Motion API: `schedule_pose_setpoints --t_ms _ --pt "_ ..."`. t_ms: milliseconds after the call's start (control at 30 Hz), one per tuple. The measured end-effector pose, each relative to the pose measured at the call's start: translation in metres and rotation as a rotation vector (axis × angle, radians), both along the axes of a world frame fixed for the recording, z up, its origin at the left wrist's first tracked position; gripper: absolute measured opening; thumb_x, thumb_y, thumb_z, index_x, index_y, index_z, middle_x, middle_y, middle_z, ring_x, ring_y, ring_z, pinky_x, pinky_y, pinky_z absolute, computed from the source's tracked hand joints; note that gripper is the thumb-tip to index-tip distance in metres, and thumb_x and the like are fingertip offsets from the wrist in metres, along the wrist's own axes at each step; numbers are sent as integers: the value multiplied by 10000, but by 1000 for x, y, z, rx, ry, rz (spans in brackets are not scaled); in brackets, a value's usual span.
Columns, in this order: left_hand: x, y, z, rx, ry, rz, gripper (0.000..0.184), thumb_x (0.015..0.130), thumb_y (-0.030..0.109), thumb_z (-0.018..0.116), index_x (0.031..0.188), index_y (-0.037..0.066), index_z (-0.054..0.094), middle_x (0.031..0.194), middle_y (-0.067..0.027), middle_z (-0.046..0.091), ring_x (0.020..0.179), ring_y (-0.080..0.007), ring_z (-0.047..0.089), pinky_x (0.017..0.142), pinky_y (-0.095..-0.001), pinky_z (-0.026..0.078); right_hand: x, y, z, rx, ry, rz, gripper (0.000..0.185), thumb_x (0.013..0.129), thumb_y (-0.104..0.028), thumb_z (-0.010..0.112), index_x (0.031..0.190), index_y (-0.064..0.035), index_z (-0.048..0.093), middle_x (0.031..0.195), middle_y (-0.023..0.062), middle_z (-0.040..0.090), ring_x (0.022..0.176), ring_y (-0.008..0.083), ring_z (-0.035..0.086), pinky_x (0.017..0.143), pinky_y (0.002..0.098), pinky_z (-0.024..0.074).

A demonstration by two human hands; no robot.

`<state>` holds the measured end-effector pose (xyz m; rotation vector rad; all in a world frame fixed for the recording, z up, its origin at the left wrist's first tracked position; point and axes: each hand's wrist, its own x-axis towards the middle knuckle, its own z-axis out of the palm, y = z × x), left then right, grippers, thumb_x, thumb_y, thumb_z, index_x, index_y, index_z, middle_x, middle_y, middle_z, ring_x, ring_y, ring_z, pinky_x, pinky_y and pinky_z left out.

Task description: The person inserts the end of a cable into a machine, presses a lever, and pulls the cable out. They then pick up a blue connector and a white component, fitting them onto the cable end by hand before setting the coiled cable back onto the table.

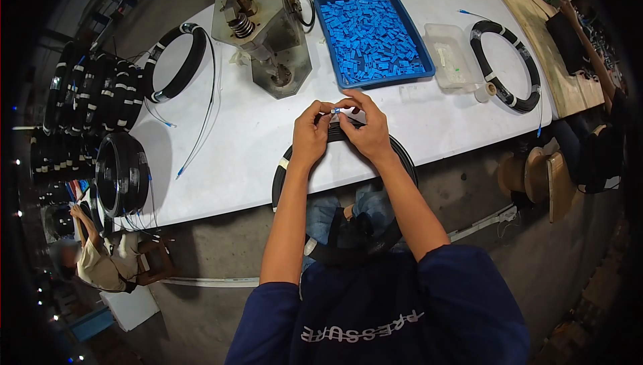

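My left hand [312, 132] and my right hand [364, 124] meet over the near part of the white table. Between their fingertips is a small blue and white connector [336, 110], pinched from both sides. Fingers cover much of it. Beneath my hands a black cable coil [404, 157] with pale tape hangs over the table's front edge, down to my lap. Just beyond my hands stands a blue tray [431, 70] full of small blue connector parts [375, 33].
A metal press [281, 63] stands left of the tray. Black coils lie at left [175, 63] and right [506, 63]. A clear plastic box [450, 57] and a tape roll [485, 92] sit right of the tray. Other people work at far left [107, 264] and far right.
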<state>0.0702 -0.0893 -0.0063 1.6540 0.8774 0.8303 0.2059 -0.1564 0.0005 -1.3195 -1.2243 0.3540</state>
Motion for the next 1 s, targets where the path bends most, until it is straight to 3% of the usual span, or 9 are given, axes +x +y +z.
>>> schedule_pose_setpoints --t_ms 467,1000 --pt "0 -1 4 -30 7 3 82 951 -36 538 999 -22 603 947 -37 665 798 -67 540 704 -224 453 0 -1 2 -11 25 18 434 838 -17 698 1250 -26 563 959 90 724 910 214 704 773 312 523" --pt "0 -1 3 -29 4 4 82 946 -32 546 997 -17 609 938 -37 667 784 -69 536 701 -228 453 0 -1 4 -8 26 36 442 834 -3 696 1251 -16 548 962 116 721 917 226 712 792 319 543"
